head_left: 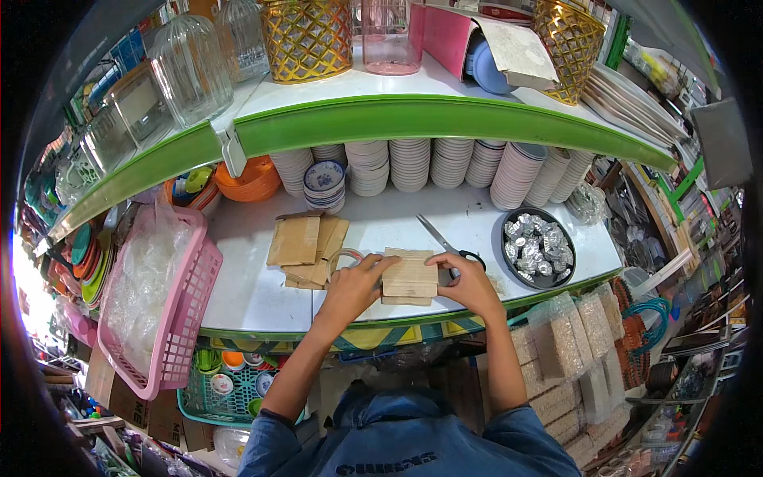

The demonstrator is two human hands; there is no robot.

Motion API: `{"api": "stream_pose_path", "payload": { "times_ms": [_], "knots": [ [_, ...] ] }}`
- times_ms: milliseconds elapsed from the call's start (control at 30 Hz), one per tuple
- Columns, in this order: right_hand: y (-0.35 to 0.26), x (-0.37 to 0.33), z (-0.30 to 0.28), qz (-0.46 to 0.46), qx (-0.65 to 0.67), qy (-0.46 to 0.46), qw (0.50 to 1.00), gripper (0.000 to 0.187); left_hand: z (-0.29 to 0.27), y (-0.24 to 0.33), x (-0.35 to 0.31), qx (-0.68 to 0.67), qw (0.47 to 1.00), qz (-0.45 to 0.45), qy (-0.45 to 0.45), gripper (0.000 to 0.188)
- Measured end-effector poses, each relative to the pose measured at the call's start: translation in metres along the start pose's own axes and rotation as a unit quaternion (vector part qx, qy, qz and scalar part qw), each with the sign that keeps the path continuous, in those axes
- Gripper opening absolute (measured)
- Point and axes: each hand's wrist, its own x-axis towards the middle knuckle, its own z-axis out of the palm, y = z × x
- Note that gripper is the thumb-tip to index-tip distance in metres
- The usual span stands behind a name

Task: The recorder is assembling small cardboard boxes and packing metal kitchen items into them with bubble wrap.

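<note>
My left hand [352,288] and my right hand [469,285] grip a small stack of brown cardboard pieces [409,277] from either side, resting it on the white shelf [254,286]. A roll of clear tape [343,257] lies just behind my left hand. More cardboard pieces [306,245] lie in a loose pile further left. A pair of scissors [447,245] with black handles lies behind my right hand.
A black bowl of foil-wrapped items [538,248] stands at the right. Stacks of white bowls [413,164] line the back. A pink plastic basket [159,298] hangs off the left edge. Glass jars [191,67] and gold wire baskets [308,36] stand on the green-edged upper shelf.
</note>
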Motion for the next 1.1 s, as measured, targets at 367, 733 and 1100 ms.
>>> {"api": "stream_pose_path", "payload": {
  "times_ms": [367, 733, 1100],
  "knots": [
    [0.009, 0.007, 0.001, -0.095, -0.146, 0.057, 0.983, 0.046, 0.011, -0.002, 0.005, 0.004, 0.997, -0.057, 0.045, 0.072],
    [-0.062, -0.021, 0.014, -0.148, -0.102, 0.0, 0.984, 0.029, -0.032, -0.012, -0.054, -0.002, 0.993, -0.04, 0.107, 0.038],
    [-0.061, 0.0, 0.101, -0.082, 0.06, -0.074, 0.992, 0.022, -0.022, -0.024, -0.063, 0.104, 0.99, 0.016, 0.089, 0.012]
  ]
}}
